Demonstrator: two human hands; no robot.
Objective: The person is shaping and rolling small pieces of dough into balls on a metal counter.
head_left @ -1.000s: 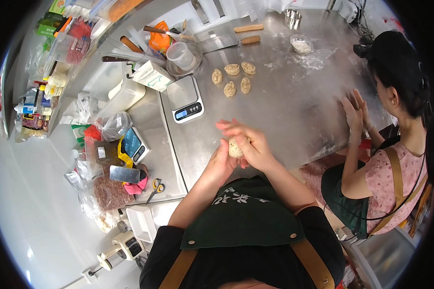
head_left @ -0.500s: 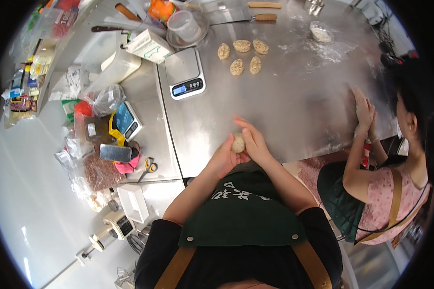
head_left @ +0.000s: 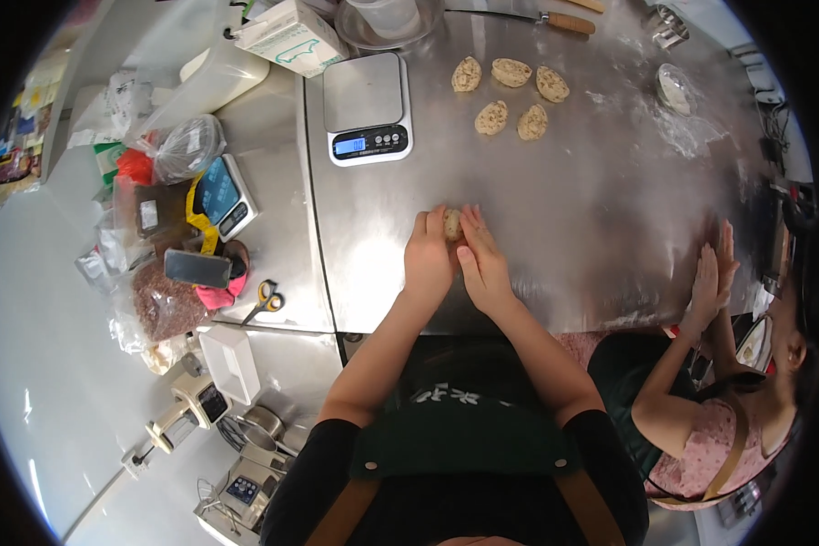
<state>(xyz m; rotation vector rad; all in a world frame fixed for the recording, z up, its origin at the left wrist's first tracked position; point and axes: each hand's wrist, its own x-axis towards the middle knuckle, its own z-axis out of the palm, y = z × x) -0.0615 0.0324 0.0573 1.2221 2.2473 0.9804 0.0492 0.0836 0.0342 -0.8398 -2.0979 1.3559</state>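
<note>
A small speckled dough ball (head_left: pixel 452 224) is held between my two hands over the steel table (head_left: pixel 555 227). My left hand (head_left: pixel 428 259) presses against its left side with the fingers pointing away from me. On the other side, my right hand (head_left: pixel 485 268) cups it, fingers close together and the thumb near the left palm. The palms hide part of the ball, and I cannot tell whether it rests on the table. Farther off lie several speckled dough pieces (head_left: pixel 491 117) in two loose rows.
A kitchen scale (head_left: pixel 366 109) stands at the far left of the table. Beyond the dough lie a wooden-handled knife (head_left: pixel 569 23) and a flour bowl (head_left: pixel 675 89). Scissors (head_left: pixel 266 302) and another scale (head_left: pixel 223 196) lie left. A co-worker's pressed-together hands (head_left: pixel 714 278) are at right.
My hands have reached farther out from my body with the dough ball, and their fingers now point forward. The view has shifted. The co-worker's hands stay pressed together.
</note>
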